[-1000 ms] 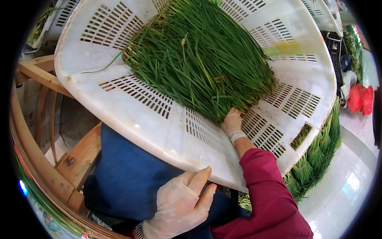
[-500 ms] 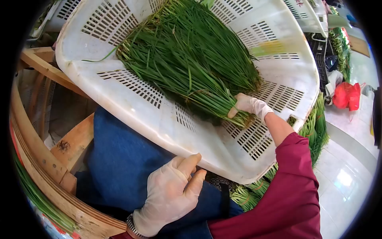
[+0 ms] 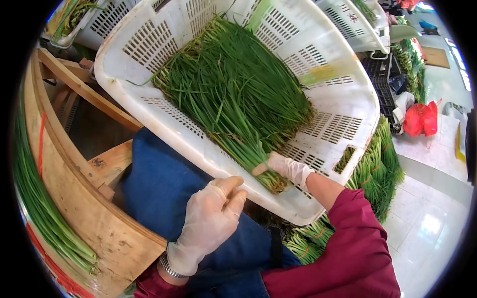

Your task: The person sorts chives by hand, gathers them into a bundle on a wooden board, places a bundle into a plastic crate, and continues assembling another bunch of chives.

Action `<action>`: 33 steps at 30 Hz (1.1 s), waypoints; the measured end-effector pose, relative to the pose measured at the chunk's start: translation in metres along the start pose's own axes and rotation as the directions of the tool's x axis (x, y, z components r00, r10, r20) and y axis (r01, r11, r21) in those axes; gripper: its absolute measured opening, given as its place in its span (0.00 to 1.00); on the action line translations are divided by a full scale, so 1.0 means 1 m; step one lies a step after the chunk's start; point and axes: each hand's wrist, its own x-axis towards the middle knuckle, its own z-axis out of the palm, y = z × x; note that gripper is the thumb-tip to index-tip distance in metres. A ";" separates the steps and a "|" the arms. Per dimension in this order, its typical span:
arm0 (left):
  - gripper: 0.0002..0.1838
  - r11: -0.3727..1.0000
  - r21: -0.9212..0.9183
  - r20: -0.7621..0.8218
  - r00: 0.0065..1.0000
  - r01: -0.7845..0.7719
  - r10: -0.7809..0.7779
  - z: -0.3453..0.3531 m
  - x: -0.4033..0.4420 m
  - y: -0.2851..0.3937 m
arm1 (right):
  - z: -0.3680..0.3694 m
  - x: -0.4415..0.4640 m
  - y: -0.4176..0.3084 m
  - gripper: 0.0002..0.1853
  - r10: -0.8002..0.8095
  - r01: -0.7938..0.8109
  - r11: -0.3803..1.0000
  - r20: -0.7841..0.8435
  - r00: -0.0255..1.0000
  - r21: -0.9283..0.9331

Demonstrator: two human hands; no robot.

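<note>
I'm gripping greens (image 3: 247,149) inside the basket (image 3: 354,92) with the right hand (image 3: 285,168), hovering the left hand (image 3: 211,218), narrowly spread, nearby.

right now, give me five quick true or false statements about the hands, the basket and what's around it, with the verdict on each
1. The right hand grips a bunch of green stalks near one end. True.
2. The basket is black. False: the basket is white, with slotted walls.
3. The left hand is gloved, with a watch band at its wrist. True.
4. A red plastic bag lies inside the basket. False: the red plastic bag is outside, off to the right.
5. The left hand holds stalks too. False: no stalks show in the left hand, which is near the basket's rim.
</note>
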 end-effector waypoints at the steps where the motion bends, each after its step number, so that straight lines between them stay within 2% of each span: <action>1: 0.13 1.000 -0.020 0.008 1.000 0.021 -0.021 0.001 0.000 -0.001 | 0.002 0.003 0.007 0.24 -0.048 0.048 0.999 -0.025 0.999 0.000; 3: 0.14 0.997 -0.052 0.014 0.998 0.063 -0.063 -0.001 -0.001 -0.002 | 0.009 0.013 0.017 0.26 -0.153 0.152 0.988 -0.064 0.986 -0.009; 6: 0.15 0.991 -0.089 0.023 0.995 0.100 -0.098 0.000 0.000 -0.006 | 0.014 -0.005 0.003 0.26 -0.143 0.125 0.985 -0.149 0.979 -0.122; 8: 0.15 0.991 -0.093 0.036 0.995 0.095 -0.092 -0.003 -0.002 -0.003 | 0.008 -0.011 0.004 0.21 -0.320 0.250 0.902 -0.157 0.934 -0.353; 10: 0.16 0.980 -0.137 0.060 0.989 0.142 -0.134 -0.006 -0.006 0.000 | 0.014 -0.038 -0.017 0.19 -0.173 0.169 0.985 -0.135 0.976 -0.043; 12: 0.17 0.949 -0.223 0.104 0.973 0.223 -0.204 -0.008 -0.009 0.005 | 0.021 -0.084 -0.034 0.16 -0.232 0.236 0.959 -0.044 0.972 0.159; 13: 0.18 0.925 -0.212 0.215 0.938 0.315 -0.271 -0.009 -0.009 0.009 | 0.025 -0.104 -0.037 0.16 -0.246 0.244 0.942 -0.022 0.969 0.232; 14: 0.20 0.895 -0.191 0.321 0.887 0.404 -0.332 -0.010 -0.009 0.013 | 0.029 -0.121 -0.039 0.17 -0.260 0.248 0.921 0.001 0.966 0.300; 15: 0.21 0.859 -0.163 0.421 0.821 0.486 -0.385 -0.010 -0.010 0.015 | 0.031 -0.135 -0.039 0.18 -0.297 0.273 0.920 0.043 0.954 0.281; 18: 0.25 0.884 -0.124 0.518 0.790 0.450 -0.329 0.012 -0.016 0.028 | 0.054 -0.186 -0.028 0.22 -0.312 0.327 0.870 -0.102 0.945 0.368; 20: 0.28 0.906 -0.407 0.446 0.891 0.114 0.088 0.042 -0.033 0.034 | 0.069 -0.212 -0.020 0.24 -0.547 0.549 0.721 -0.140 0.826 0.422; 21: 0.31 0.855 -0.512 0.419 0.893 0.083 0.165 0.047 -0.041 0.047 | 0.089 -0.237 -0.025 0.27 -0.632 0.688 0.622 -0.280 0.723 0.374; 22: 0.34 0.790 -0.611 0.383 0.892 0.049 0.241 0.048 -0.053 0.063 | 0.096 -0.253 -0.023 0.29 -0.676 0.733 0.555 -0.301 0.673 0.394; 23: 0.40 0.725 -0.682 0.403 0.877 0.097 0.262 0.045 -0.063 0.080 | 0.096 -0.262 -0.021 0.29 -0.736 0.793 0.506 -0.309 0.602 0.340; 24: 0.42 0.691 -0.722 0.329 0.871 -0.017 0.365 0.044 -0.073 0.085 | 0.097 -0.272 -0.021 0.29 -0.794 0.848 0.446 -0.310 0.523 0.287; 26: 0.43 0.668 -0.734 0.202 0.899 -0.124 0.389 0.031 -0.099 0.097 | 0.109 -0.295 -0.028 0.29 -0.859 0.918 0.387 -0.328 0.393 0.086; 27: 0.43 0.707 -0.675 0.154 0.899 -0.208 0.411 0.018 -0.114 0.103 | 0.118 -0.309 -0.036 0.30 -0.888 0.928 0.371 -0.286 0.361 0.018; 29: 0.43 0.776 -0.526 0.060 0.895 -0.348 0.442 -0.015 -0.148 0.113 | 0.146 -0.330 -0.053 0.30 -0.926 0.935 0.350 -0.133 0.354 0.056; 31: 0.38 0.822 -0.348 -0.119 0.891 -0.451 0.439 -0.042 -0.193 0.110 | 0.198 -0.353 -0.067 0.34 -0.932 0.921 0.350 -0.040 0.361 0.171; 32: 0.36 0.826 -0.269 -0.218 0.867 -0.496 0.449 -0.054 -0.222 0.105 | 0.211 -0.347 -0.068 0.38 -0.933 0.918 0.361 0.045 0.358 0.167; 33: 0.33 0.827 -0.183 -0.351 0.821 -0.532 0.451 -0.064 -0.251 0.097 | 0.233 -0.348 -0.074 0.38 -0.905 0.889 0.415 0.190 0.381 0.194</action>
